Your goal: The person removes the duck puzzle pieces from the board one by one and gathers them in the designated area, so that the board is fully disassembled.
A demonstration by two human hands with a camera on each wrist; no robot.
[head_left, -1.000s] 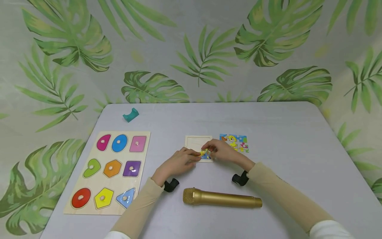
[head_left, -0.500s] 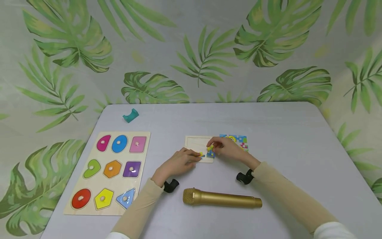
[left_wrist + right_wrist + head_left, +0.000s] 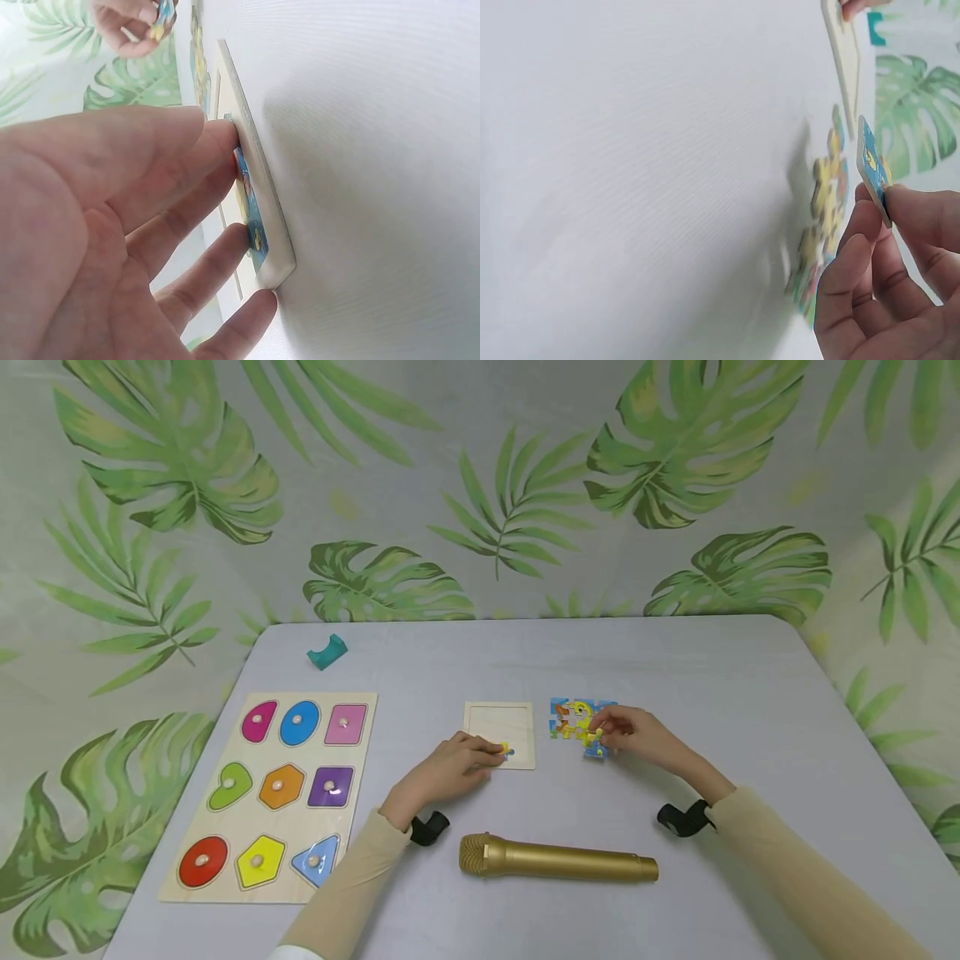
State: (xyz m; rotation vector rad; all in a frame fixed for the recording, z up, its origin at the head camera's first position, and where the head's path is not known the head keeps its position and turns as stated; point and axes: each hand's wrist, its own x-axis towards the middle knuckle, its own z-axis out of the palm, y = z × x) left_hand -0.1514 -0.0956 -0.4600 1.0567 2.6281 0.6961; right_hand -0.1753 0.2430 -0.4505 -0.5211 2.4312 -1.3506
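My right hand pinches a blue-and-yellow jigsaw piece between thumb and fingers. It is lifted off the table in the right wrist view, just in front of a group of joined jigsaw pieces with a yellow cartoon animal. My left hand rests at the near left of a small wooden puzzle frame. In the left wrist view its extended fingers touch the frame and jigsaw pieces lying in it; the fingers partly cover these pieces.
A gold microphone lies near me, in front of both hands. At left is a wooden shape board with colored knobbed shapes. A teal curved block sits at the table's back left. Black wrist mounts hang by my wrists.
My right hand has lifted the jigsaw piece out of the wooden frame and carried it right, to the group of joined pieces. My left hand has stayed on the frame.
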